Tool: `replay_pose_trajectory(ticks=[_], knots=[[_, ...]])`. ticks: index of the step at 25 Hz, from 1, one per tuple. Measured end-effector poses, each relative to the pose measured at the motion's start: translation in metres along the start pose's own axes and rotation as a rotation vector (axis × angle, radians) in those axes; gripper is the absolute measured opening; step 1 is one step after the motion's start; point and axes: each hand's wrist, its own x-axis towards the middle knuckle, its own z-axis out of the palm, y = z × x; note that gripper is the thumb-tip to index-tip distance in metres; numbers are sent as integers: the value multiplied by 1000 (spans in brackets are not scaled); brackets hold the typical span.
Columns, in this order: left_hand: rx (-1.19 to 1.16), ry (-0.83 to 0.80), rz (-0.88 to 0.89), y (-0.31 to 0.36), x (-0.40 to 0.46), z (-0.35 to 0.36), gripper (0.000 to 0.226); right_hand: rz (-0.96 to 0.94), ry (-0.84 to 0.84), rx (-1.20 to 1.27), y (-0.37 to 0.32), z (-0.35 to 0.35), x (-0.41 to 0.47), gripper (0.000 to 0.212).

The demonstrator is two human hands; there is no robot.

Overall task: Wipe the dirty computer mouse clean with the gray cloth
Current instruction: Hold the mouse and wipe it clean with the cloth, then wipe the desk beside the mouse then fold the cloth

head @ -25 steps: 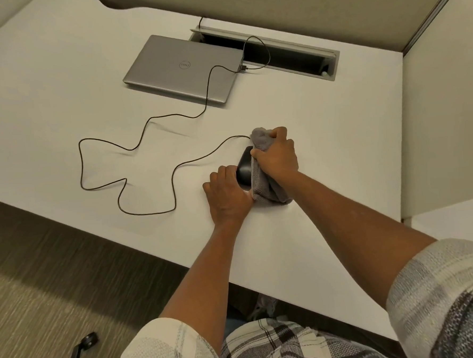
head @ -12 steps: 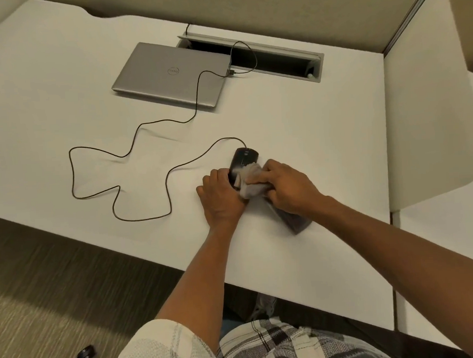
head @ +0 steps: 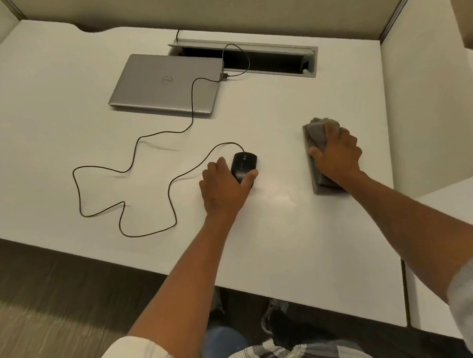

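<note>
The black wired computer mouse point(head: 243, 165) rests on the white desk point(head: 288, 231) near its middle. My left hand point(head: 222, 188) grips it from the near side, thumb on its right flank and fingers on its left. The gray cloth point(head: 318, 138) lies folded on the desk well to the right of the mouse. My right hand point(head: 336, 153) presses down on the cloth with fingers curled over it. Hand and cloth are apart from the mouse.
A shut silver laptop point(head: 166, 83) lies at the back, with the mouse cable point(head: 124, 172) looping across the desk's left half. Behind it is an open cable slot point(head: 264, 62). A partition panel point(head: 427, 106) stands at the right. The desk's near edge is close to my body.
My right hand has carried the gray cloth off the mouse and set it down on the desk to the right. My left hand stays on the mouse.
</note>
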Motion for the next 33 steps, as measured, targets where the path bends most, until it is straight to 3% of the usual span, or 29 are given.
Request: replay_pose_trajectory(ticks=[3, 7, 11, 17, 23, 28, 31, 33], knots=[[99, -101, -13, 17, 13, 3, 80, -12, -59, -132, -9, 20, 1, 78], [41, -145, -58, 12, 25, 3, 59, -76, -79, -174, -28, 33, 3, 71], [-28, -44, -54, -12, 36, -19, 58, -236, -121, -179, -75, 55, -17, 66], [-20, 40, 39, -28, 46, -50, 60, -571, -184, -127, -136, 91, -117, 64], [10, -79, 105, -32, 32, -49, 62, -825, -290, -147, -91, 77, -212, 62], [19, -162, 108, -40, 12, -40, 60, -761, -433, -182, -27, 25, -236, 65], [-6, -163, 100, -41, 5, -38, 60, -477, -536, 90, -4, -18, -235, 55], [-5, -174, 97, -41, 1, -35, 62, -261, -446, 245, 3, -37, -233, 53]])
